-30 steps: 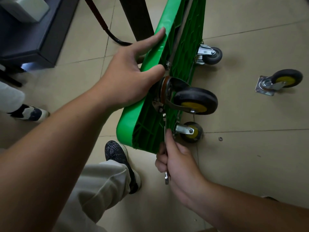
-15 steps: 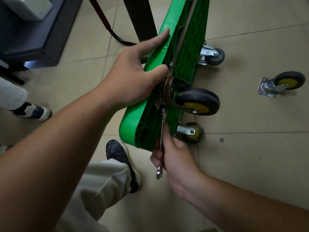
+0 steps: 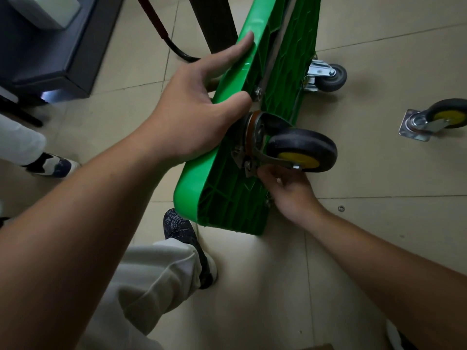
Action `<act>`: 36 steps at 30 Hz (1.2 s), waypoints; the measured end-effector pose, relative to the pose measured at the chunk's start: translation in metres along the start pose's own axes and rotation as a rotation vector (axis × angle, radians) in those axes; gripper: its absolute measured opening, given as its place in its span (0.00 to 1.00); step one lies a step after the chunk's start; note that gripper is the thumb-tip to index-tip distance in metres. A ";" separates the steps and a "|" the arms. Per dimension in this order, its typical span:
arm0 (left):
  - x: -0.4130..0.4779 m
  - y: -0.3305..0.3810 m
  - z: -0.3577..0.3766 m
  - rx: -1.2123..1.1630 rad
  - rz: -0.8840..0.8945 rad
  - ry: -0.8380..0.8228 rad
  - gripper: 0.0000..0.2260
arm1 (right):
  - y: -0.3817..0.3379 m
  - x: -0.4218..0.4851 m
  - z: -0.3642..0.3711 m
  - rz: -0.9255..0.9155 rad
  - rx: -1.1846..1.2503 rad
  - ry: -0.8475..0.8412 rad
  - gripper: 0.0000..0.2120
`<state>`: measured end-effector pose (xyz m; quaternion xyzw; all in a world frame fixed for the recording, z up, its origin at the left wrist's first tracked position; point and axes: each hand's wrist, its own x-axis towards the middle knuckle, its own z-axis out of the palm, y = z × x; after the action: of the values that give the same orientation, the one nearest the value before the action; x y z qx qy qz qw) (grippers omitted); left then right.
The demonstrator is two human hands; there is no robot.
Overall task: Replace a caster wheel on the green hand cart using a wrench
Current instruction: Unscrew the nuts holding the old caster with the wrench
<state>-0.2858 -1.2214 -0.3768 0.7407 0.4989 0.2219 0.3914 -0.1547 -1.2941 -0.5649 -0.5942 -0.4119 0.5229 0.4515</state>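
The green hand cart [image 3: 227, 198] stands tipped on its side, ribbed underside facing right. My left hand [image 3: 197, 122] grips its upper edge, fingers along the deck and thumb on the underside. A black caster with a yellow hub [image 3: 303, 147] sits on its metal plate on the underside. My right hand [image 3: 290, 193] is just below that plate, fingers curled around the wrench [image 3: 249, 171]. Only the wrench's head shows, at a bolt on the plate's lower corner. A second yellow-hub caster [image 3: 434, 120] lies loose on the floor to the right.
A small grey caster [image 3: 328, 77] is mounted farther up the cart. A small washer or nut [image 3: 341, 208] lies on the tiles. My shoe [image 3: 182, 231] is beside the cart's lower corner. Another person's shoe [image 3: 53, 165], a dark cabinet [image 3: 50, 59] and a black post [image 3: 214, 21] are on the left.
My right hand has moved up from below the cart's lower corner to the caster plate, and the wrench handle that stuck out below it is now hidden. The left hand's hold is unchanged.
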 end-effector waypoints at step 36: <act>0.001 0.001 0.002 0.028 0.001 0.010 0.29 | -0.059 -0.077 0.035 0.254 0.132 -0.266 0.18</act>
<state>-0.2836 -1.2208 -0.3775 0.7454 0.5035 0.2185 0.3783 -0.1994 -1.3494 -0.4899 -0.5363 -0.3544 0.6754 0.3614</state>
